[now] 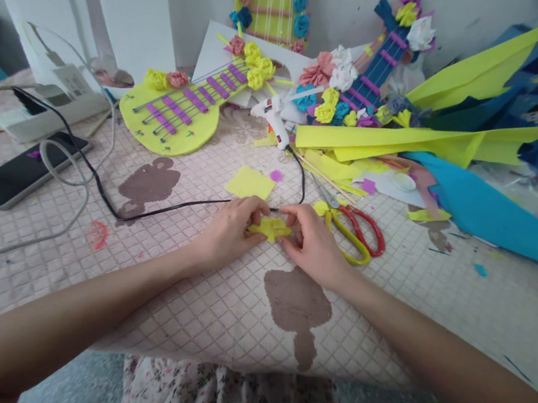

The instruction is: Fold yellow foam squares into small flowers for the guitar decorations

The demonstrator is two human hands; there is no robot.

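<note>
A small folded piece of yellow crepe paper [272, 228] is pinched between my two hands above the checked tablecloth. My left hand [237, 230] grips its left end with thumb and fingers. From the other side, my right hand [313, 242] closes thumb and forefinger on the right end. Just beyond lies a flat yellow paper square [250, 183] with a small purple scrap [276, 175] beside it. Close to my right hand rest scissors [354, 229] with one yellow and one red handle loop.
A white glue gun [275, 120] stands behind, its black cord [174, 208] crossing the table. Paper guitars, one yellow [176, 124] and one blue [376, 74], sit at the back. Yellow strips [391, 139] and blue crepe paper [481, 203] lie right; a phone [24, 170] and power strip [49, 116] left.
</note>
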